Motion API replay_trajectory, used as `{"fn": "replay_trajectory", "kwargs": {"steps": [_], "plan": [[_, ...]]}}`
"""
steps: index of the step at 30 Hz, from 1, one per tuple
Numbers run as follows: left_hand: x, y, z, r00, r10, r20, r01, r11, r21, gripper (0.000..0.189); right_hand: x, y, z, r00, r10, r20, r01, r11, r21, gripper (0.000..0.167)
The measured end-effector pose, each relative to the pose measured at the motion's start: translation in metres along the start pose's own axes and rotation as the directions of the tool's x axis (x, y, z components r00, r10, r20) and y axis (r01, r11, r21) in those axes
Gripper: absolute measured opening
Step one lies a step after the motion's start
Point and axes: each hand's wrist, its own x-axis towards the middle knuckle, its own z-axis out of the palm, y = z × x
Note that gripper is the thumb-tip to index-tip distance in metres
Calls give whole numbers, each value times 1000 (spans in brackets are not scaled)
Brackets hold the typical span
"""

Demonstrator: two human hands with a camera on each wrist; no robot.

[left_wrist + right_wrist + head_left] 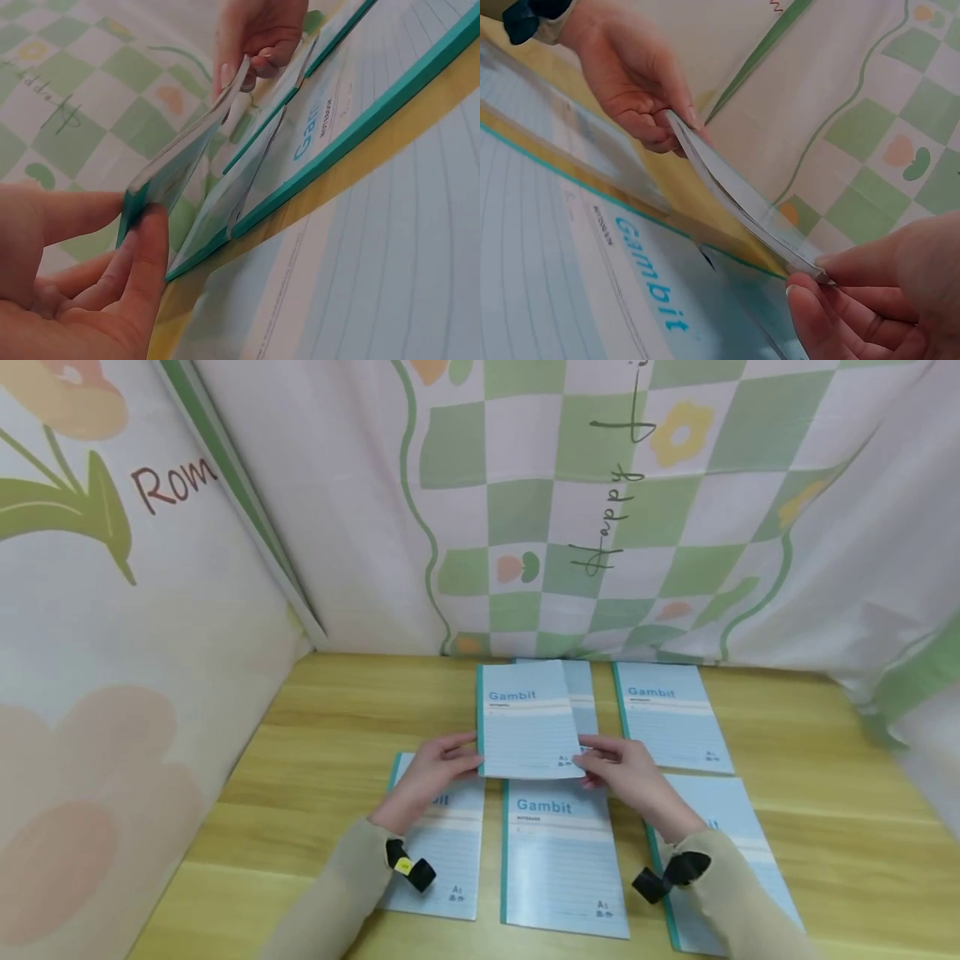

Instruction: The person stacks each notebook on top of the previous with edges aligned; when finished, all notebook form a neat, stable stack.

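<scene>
A light-blue Gambit notebook (528, 722) with a green spine is held raised over the table, tilted in both wrist views. My left hand (431, 772) pinches its spine side near the lower corner, thumb on one face and fingers on the other, as the left wrist view shows. Across from it, my right hand (618, 768) pinches the lower right corner between thumb and fingers. Behind the held notebook, another notebook (581, 685) is partly covered from view. Directly in front lies a matching notebook (562, 868), flat on the table.
On the wooden table (300, 727) lie more matching notebooks: one back right (667, 714), one front left (442, 877) under my left forearm, one front right (750, 852) partly behind my right forearm. A patterned curtain (517, 510) hangs along the table's back edge.
</scene>
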Motion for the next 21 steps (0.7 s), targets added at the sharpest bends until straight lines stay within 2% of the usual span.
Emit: {"fn": "replay_trajectory", "kwargs": {"steps": [4,8,12,17,21], "plan": [[5,0,4,1000,-30,7,30,999,15,58,-8,1,-8,1000,7,-8,-7,1000,-7,58],[11,1,12,997,-72,9,72,996,-58,57,-15,3,-16,999,14,-40,-14,1000,-24,59],[21,3,23,996,-87,24,90,985,-150,51,-19,7,-28,997,30,-77,-35,998,-61,64],[39,5,45,997,-58,61,70,971,-229,42,-25,13,-49,993,41,-113,-54,993,-110,69],[51,6,67,998,-46,34,52,975,-216,35,-31,22,-67,991,37,-129,-56,987,-148,70]]}}
